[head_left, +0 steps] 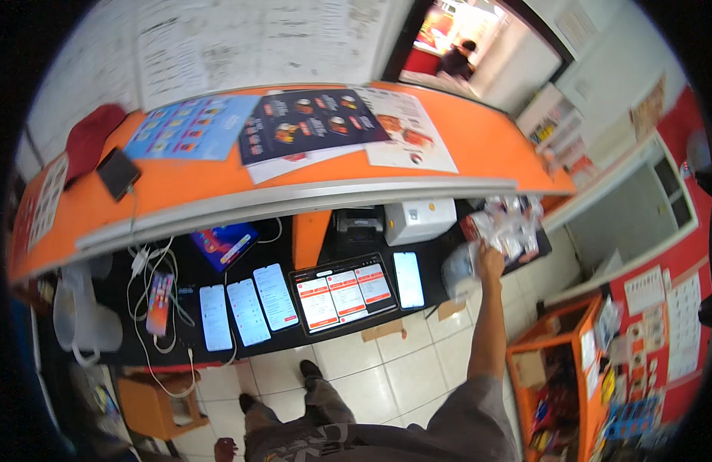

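Observation:
My right hand (490, 264) reaches out at the right end of the black lower counter, beside a heap of clear plastic packets (510, 227). Its fingers are drawn together at the edge of a translucent plastic container (460, 271); what they grip is too small to tell. Low at the bottom edge hangs my left hand (226, 449), fingers curled, with nothing visible in it. Left of my right hand lies a lit phone (409, 279), then a tablet (344, 296) showing white and orange panels. Three more lit phones, among them a white-screened one (274, 296), lie farther left.
Above runs an orange shelf (479, 146) with menu sheets (313, 127), a dark red cap (92, 138) and a cabled black device (118, 173). A white printer (420, 221) stands under it. Cables and a translucent pitcher (82, 316) are left; an orange rack (556, 377) stands right.

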### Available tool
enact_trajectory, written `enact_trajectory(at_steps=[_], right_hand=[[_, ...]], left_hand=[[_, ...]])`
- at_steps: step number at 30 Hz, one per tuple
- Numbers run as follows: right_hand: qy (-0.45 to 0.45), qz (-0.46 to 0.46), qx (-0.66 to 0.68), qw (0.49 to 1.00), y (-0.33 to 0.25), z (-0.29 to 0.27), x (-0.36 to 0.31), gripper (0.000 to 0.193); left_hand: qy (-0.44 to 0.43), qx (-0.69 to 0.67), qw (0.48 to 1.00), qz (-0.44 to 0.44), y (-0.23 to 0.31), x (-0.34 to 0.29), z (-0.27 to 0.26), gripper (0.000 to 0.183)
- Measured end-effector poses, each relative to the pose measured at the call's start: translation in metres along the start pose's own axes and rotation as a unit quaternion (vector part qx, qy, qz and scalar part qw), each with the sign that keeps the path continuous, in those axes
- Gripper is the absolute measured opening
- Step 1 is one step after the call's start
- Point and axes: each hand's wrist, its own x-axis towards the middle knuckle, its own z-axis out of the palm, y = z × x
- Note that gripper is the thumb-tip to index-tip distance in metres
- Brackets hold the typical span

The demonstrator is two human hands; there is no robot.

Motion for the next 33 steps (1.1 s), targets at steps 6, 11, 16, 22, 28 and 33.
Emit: enact_trajectory(at_steps=[6, 11, 16, 22, 28, 33], right_hand=[[0.024, -0.180, 0.134, 0.974, 0.020, -0.040, -0.062, 0.019], [0.050, -0.286, 0.344, 0.893, -0.152, -0.080, -0.205, 0.015], [-0.141, -0.432, 0.512, 0.729, -0.345, -0.131, -0.436, 0.014], [-0.434, -0.562, 0.575, 0.406, -0.468, -0.229, -0.676, 0.020], [-0.739, -0.518, 0.412, 0.129, -0.544, -0.374, -0.844, 0.027], [-0.752, -0.567, 0.323, 0.089, -0.601, -0.423, -0.929, 0.042]], left_hand=[[0.107, 0.280, 0.940, 0.164, -0.024, -0.026, 0.043, 0.030], [0.005, 0.195, 0.929, 0.315, 0.056, -0.049, 0.073, 0.036], [-0.001, 0.104, 0.871, 0.479, 0.184, -0.176, 0.014, 0.080], [0.055, 0.219, 0.832, 0.507, 0.146, -0.320, -0.202, 0.119], [0.019, 0.008, 0.960, 0.279, 0.019, -0.417, -0.307, 0.116], [0.102, -0.268, 0.915, 0.283, -0.074, -0.384, -0.327, 0.095]])
